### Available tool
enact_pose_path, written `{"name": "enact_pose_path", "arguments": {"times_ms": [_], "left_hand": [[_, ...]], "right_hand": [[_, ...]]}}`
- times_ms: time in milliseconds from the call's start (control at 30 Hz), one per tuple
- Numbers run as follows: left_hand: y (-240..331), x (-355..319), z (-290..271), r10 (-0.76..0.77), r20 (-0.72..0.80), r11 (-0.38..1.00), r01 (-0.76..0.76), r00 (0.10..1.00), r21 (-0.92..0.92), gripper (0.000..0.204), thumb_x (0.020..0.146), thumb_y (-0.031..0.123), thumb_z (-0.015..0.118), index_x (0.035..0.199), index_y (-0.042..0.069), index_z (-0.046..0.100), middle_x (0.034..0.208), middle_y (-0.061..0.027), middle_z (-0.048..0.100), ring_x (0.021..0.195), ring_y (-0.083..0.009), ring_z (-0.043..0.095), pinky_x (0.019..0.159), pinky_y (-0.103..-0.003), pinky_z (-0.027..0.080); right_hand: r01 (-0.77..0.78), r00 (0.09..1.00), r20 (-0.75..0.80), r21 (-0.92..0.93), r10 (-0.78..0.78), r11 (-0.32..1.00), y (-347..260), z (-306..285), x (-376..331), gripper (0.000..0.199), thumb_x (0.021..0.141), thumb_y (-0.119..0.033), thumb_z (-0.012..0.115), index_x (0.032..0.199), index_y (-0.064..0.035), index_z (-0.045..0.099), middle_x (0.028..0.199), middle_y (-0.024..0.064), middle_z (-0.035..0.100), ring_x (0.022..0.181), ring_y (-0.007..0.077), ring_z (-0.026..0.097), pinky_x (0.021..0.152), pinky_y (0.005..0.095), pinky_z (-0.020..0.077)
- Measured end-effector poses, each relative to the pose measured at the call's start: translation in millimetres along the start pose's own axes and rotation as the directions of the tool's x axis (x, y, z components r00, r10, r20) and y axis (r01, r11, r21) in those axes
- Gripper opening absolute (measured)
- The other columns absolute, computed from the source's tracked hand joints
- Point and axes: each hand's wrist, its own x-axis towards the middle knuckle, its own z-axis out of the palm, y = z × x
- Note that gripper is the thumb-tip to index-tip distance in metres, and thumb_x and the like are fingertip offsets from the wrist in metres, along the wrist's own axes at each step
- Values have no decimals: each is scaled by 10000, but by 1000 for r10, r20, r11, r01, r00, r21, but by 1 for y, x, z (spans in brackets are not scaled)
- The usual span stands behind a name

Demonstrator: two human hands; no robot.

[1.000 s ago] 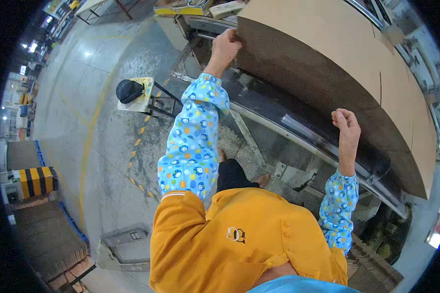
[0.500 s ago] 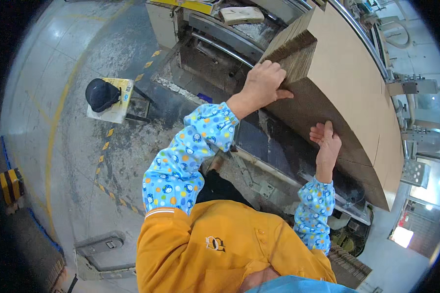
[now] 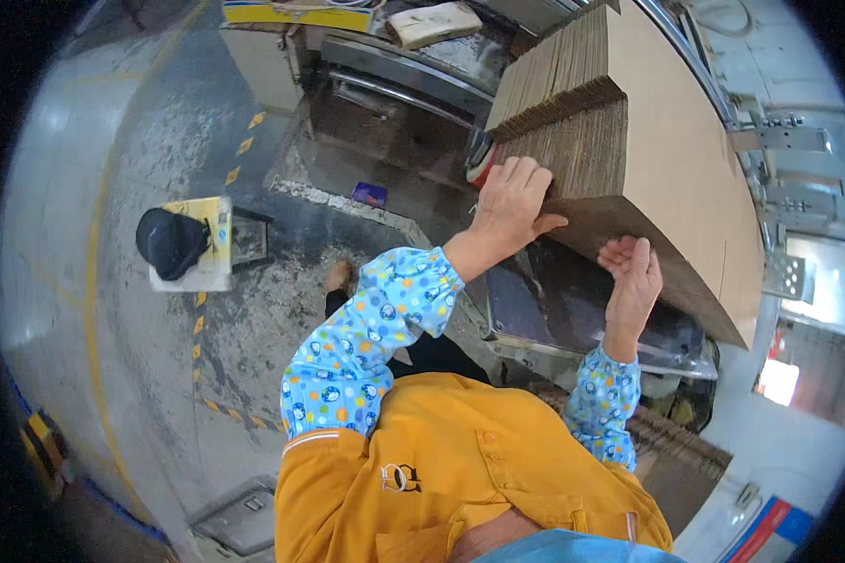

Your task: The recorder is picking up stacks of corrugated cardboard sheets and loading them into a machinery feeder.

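Observation:
A thick stack of brown corrugated cardboard sheets leans at the right, its layered edges facing left. My left hand is at the stack's near left corner, fingers bent against the layered side and thumb stretched out apart from them along the front. My right hand is by the stack's near edge, palm turned toward me, thumb upright and fingers loosely curled and apart. Whether its fingertips touch the cardboard is hard to tell. Neither hand holds anything separate.
Machine rollers and a metal bar lie beyond the stack, with a pale block above them. At left a dark cap rests on a small stool. More stacked cardboard stands beside my right arm.
The view has shifted, so the stack's layered left side shows more fully. My hands keep nearly the same pose; the left thumb sits a little lower against the stack's corner.

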Motion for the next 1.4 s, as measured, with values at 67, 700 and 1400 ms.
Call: {"name": "enact_pose_path", "arguments": {"times_ms": [67,700,1400], "left_hand": [[0,-2,5,72,-7,997,-72,997,13,449,633,317,800,907,59,556,905,-104,515,888,-306,508,755,-405,413],[26,25,8,152,-180,949,-194,972,-247,379,652,232,746,905,-14,606,828,-100,525,783,-288,521,664,-394,433],[38,13,-9,-152,89,853,176,984,-492,395,720,112,663,1062,-76,604,1184,-235,537,1076,-395,511,929,-454,422]], "right_hand": [[-123,992,-14,3,123,992,9,-3,-9,350,968,-296,567,1032,48,551,901,141,627,788,224,647,706,322,550],[-234,924,-61,691,377,684,-14,20,-15,434,906,-201,574,1184,96,424,1253,234,434,1243,365,410,1087,511,342],[-201,868,-135,785,478,587,-24,28,-7,631,891,-301,573,1273,142,336,1302,274,387,1285,422,364,1117,558,286]]}}
